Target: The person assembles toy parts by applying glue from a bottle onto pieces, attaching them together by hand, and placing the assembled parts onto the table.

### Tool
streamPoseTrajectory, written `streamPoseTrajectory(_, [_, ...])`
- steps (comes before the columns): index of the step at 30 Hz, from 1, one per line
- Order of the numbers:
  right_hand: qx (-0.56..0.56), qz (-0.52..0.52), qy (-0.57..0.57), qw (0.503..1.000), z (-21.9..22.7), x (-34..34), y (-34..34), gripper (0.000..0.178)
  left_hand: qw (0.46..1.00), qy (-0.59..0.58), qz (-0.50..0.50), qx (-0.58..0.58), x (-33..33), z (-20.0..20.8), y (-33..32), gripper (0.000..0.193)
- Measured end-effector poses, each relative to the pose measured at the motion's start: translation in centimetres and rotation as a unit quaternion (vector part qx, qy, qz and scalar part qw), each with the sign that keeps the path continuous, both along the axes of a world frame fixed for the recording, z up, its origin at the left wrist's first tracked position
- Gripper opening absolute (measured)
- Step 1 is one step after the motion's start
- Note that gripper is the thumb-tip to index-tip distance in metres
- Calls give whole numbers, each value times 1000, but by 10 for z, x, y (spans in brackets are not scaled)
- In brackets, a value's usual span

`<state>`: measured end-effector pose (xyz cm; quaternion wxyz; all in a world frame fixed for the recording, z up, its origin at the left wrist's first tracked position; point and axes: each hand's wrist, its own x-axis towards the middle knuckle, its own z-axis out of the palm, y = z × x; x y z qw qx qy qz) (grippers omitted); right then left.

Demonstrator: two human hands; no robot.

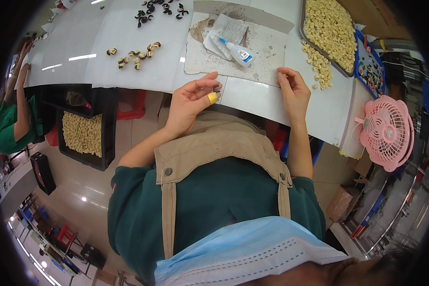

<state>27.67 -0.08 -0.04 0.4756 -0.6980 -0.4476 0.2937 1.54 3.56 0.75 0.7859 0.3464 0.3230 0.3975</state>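
Observation:
My left hand (pixel 191 101) is raised at the table's near edge, its fingers curled round a small dark piece (pixel 217 88). A yellow wrap covers its thumb tip. My right hand (pixel 295 93) is closed at the near right corner of a stained cardboard sheet (pixel 200 61), thumb and forefinger pressed together; what they hold, if anything, is too small to make out. On the cardboard, a white glue bottle (pixel 242 55) with a blue tip lies on crumpled paper (pixel 233 32). Left of it sit several small cream-and-dark assembled pieces (pixel 137 59).
Loose black pieces (pixel 144 18) lie at the back. Cream pieces (pixel 321 68) spill beside a heaped tray (pixel 302 21); right of it are a blue tray (pixel 383 78) and a pink fan (pixel 386 133). A black crate (pixel 110 143) stands low left, near a person in green (pixel 19 121).

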Motion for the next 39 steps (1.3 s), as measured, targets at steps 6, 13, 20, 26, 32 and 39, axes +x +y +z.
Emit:
streamPoseTrajectory(6, [50,142,168,974,38,-37,-15,20,999,2,-44,8,3,5,0,28])
streamPoseTrajectory(13, [254,267,-141,919,42,-62,-4,43,993,-7,-104,-50,3,16,1,28])
streamPoseTrajectory(20, [274,291,-174,900,38,-67,2,44,983,-20,-142,-116,0,14,0,27])
streamPoseTrajectory(26, [232,305,-163,909,46,-66,0,44,975,18,-193,-112,-2,22,6,27])
streamPoseTrajectory(32, [202,300,-86,928,50,-72,-6,37,973,-20,-226,-46,-5,13,7,28])
streamPoseTrajectory(39, [186,361,-35,913,53,-76,-7,22,959,-16,-284,18,-9,23,10,26])
